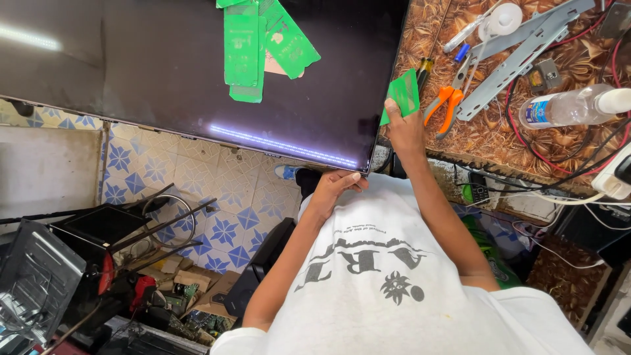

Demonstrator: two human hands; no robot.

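Note:
A large dark flat screen panel [164, 72] lies across the table and juts out over the floor. My left hand [334, 189] grips its near corner from below, fingers curled on the edge. My right hand [402, 125] pinches a small green card [401, 95] against the panel's right edge. Several more green cards [259, 39] lie on top of the panel near its far side.
The brown patterned table [499, 131] holds orange-handled pliers [444, 105], grey metal brackets [519, 46], a clear plastic bottle [572, 107], red and black wires and a white power strip [618, 177]. Black electronics and circuit boards [79, 276] crowd the blue-patterned tile floor at left.

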